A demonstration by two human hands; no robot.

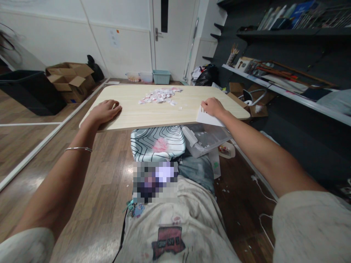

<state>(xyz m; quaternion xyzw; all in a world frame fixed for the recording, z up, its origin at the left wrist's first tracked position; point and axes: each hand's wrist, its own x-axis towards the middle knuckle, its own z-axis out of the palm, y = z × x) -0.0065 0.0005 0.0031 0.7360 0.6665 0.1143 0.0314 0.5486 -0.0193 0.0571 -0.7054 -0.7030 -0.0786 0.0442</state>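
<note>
A low light-wood table (153, 113) stands in front of me with a heap of small pink and white paper pieces (159, 95) near its far middle. My left hand (105, 110) lies on the table's near left corner, fingers curled down, and something thin and white shows between the fingers. My right hand (212, 107) is at the near right edge, closed on a white sheet of paper (205, 118) that hangs over the edge.
Under the table lie a patterned cushion (157, 143) and a clear plastic box (204, 138). Cardboard boxes (71, 82) and a black bin (30, 91) stand left. Dark shelves (287, 86) with brushes and papers run along the right. A door (172, 36) is behind.
</note>
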